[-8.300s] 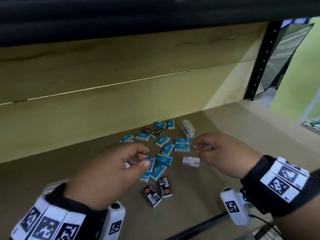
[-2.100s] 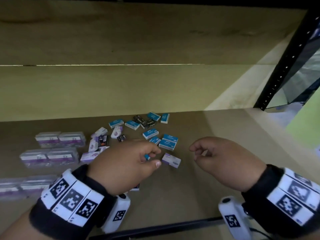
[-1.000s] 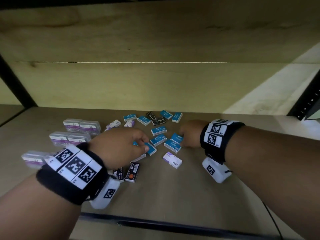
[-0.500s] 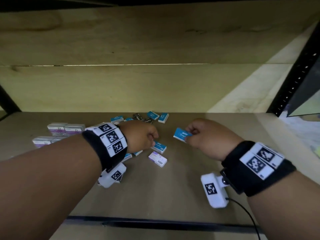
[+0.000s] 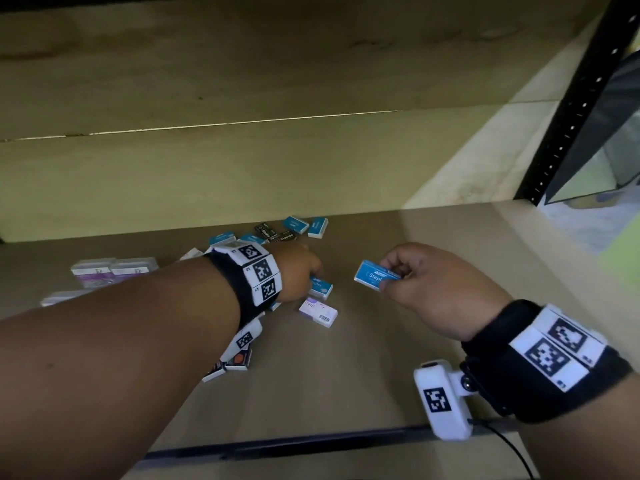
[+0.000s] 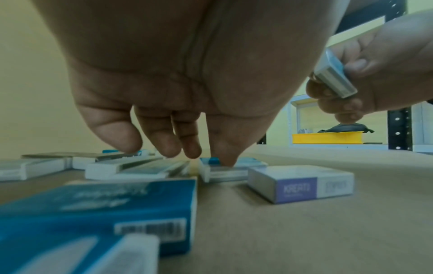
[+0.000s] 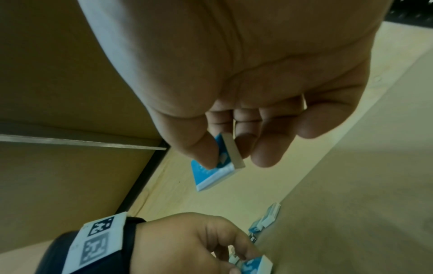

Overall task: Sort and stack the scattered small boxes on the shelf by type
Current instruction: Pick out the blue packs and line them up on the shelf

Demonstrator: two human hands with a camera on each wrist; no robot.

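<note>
Pretty dim inside the shelf [image 5: 363, 341], most light comes in from the open right side and brightens that wall. Wide-angle bending at the edges in all views. Left wrist shot has the nearest blue box [image 6: 98, 213] badly blurred; right wrist view is soft and grainy.

A brown shelf board [image 5: 363, 368] carries scattered small boxes. Blue boxes [image 5: 294, 224], black boxes [image 5: 266, 231], a purple-and-white box [image 5: 318, 312] and purple stacks [image 5: 112, 270] lie on it.
</note>
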